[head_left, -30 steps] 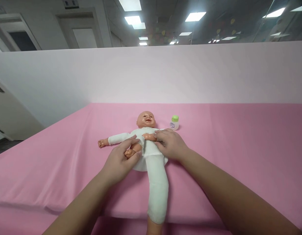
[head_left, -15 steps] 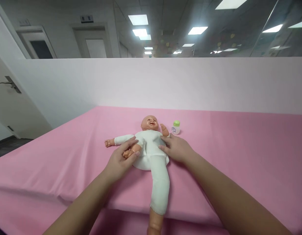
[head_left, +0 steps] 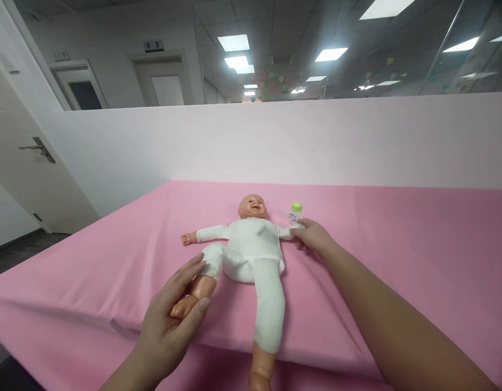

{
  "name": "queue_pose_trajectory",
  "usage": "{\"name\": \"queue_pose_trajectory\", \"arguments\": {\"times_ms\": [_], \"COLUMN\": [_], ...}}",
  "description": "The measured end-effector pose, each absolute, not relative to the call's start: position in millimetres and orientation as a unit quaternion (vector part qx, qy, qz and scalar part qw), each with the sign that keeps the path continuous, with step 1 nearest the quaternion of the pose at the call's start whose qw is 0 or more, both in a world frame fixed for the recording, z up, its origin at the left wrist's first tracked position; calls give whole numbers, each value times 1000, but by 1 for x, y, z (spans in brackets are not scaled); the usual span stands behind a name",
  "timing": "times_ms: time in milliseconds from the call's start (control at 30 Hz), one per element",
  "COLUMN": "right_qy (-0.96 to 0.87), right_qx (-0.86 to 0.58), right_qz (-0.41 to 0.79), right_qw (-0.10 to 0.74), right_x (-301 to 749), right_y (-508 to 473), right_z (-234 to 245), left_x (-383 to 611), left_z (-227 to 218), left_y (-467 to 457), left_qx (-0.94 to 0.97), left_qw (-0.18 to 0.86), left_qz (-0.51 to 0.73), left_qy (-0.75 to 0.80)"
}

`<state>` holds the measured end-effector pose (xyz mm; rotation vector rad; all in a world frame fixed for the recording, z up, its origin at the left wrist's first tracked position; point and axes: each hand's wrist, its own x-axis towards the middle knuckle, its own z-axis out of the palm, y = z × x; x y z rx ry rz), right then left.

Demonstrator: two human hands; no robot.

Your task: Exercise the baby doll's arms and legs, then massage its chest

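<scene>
A baby doll in a white bodysuit lies on its back on the pink table cover, head away from me. My left hand cups the doll's bare foot near the table's front edge, with the leg stretched out toward me. My right hand covers the doll's other hand, holding that arm out to the side. The doll's second leg hangs over the front edge. A small white bottle with a green cap stands just behind my right hand.
A pale partition wall runs along the back of the table. A door with a metal handle stands at the left. Behind the partition are more doors and ceiling lights.
My left hand has drawn the doll's bent leg out straight toward me. My right hand has moved from the doll's belly to its hand and laid that arm out sideways.
</scene>
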<state>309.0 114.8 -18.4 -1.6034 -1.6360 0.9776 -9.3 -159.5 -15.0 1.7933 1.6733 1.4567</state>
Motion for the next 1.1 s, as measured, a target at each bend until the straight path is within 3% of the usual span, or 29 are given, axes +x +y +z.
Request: {"name": "queue_pose_trajectory", "arguments": {"times_ms": [100,167,433,867,1100], "right_qy": [-583,-581,-718,-870,-921], "right_qx": [-554,-547,-646,-406,-323], "right_qz": [487,494,121,-45,-46], "right_qw": [342,346,230,276,213], "right_x": [312,314,306,262,258], "right_y": [119,121,106,72,69], "right_z": [-22,-22,-7,-15,-11], "left_x": [-12,-10,-1,17,25], "left_z": [-13,-11,2,22,14], "left_y": [-159,-157,-138,-61,-35], "left_qx": [597,586,596,669,667], "left_qw": [159,166,151,82,119], "left_qz": [507,508,508,406,384], "left_qy": [601,609,604,617,627]}}
